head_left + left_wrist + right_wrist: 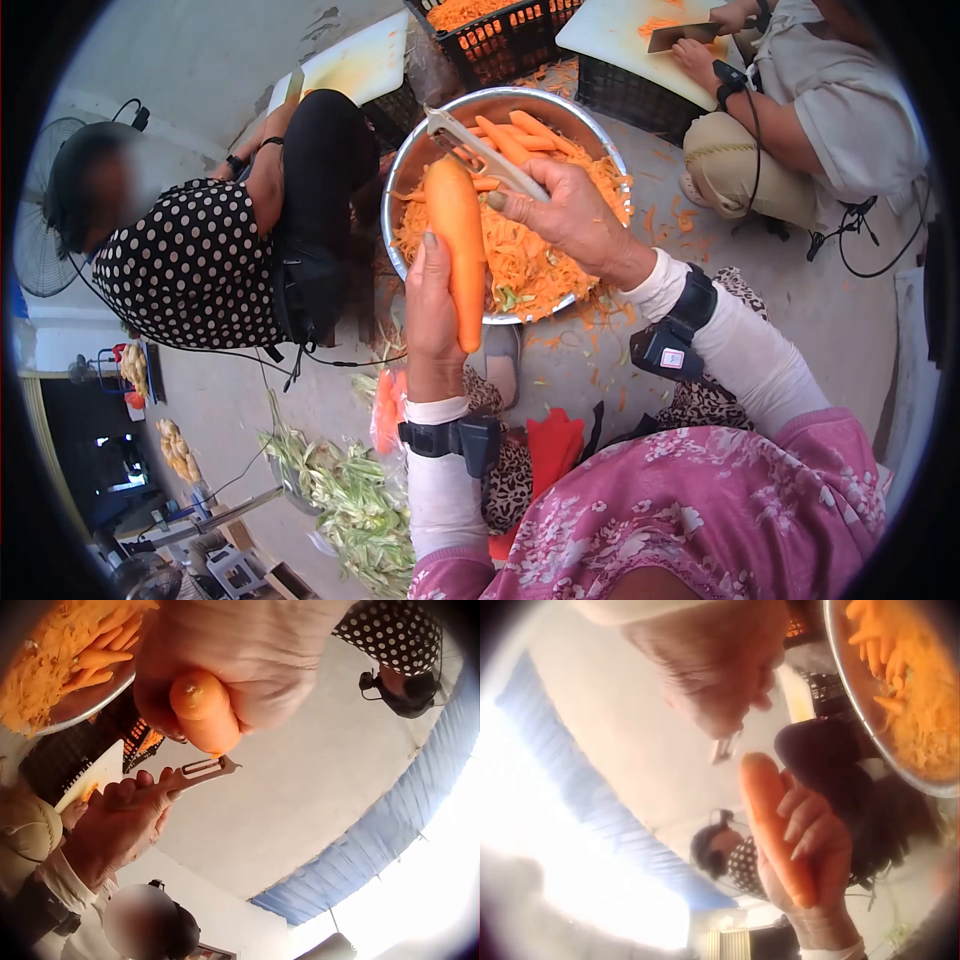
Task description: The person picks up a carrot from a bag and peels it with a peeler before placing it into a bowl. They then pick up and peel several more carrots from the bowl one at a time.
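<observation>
My left hand (430, 305) grips a thick, smooth orange carrot (456, 240), with the thumb lying along its side. In the left wrist view the carrot (204, 709) points end-on at the camera. My right hand (575, 220) holds a pale-handled peeler (490, 158); its slotted blade head lies close to the carrot's far end. The left wrist view shows the peeler head (206, 772) right by the carrot's surface. Beneath both hands is a large metal basin (393, 185) holding orange shavings (530, 262) and several whole carrots (505, 140).
At the left, a person in a polka-dot top (190, 260) sits by a white cutting board (350, 60). Another person, at the right, works with a cleaver (683, 37) on a board (600, 30). Behind the basin stands a black crate (500, 45). Pale green husks (350, 490) lie lower left.
</observation>
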`<state>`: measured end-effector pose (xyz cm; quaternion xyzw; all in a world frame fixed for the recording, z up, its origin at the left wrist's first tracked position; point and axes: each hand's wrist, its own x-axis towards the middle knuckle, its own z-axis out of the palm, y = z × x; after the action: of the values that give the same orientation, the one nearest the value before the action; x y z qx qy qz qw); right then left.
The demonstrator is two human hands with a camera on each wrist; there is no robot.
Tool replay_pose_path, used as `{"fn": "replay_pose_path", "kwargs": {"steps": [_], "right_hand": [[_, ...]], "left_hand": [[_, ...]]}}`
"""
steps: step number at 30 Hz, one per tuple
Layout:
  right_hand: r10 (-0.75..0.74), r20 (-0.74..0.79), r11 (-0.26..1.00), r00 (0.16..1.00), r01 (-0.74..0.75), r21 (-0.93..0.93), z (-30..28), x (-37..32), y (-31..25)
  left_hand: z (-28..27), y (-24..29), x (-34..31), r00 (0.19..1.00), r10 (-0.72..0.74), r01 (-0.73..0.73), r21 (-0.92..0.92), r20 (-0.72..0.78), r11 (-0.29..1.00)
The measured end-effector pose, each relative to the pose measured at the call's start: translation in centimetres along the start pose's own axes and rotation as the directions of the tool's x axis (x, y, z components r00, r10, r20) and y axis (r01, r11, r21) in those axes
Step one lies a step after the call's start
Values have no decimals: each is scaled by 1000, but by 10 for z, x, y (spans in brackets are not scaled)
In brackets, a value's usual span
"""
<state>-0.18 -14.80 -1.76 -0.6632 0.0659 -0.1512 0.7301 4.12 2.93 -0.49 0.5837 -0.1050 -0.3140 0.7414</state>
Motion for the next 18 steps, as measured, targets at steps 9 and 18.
{"fn": "replay_pose_path", "kwargs": {"steps": [9,18], "right_hand": [[287,122,871,950,-312,380,-3,-6,-5],[-167,-136,890,977,90,-446,-19,7,4]], "left_hand": [[21,-8,3,979,203,-192,259,-18,947],[0,-8,1,997,-29,49,-295,73,954]]}}
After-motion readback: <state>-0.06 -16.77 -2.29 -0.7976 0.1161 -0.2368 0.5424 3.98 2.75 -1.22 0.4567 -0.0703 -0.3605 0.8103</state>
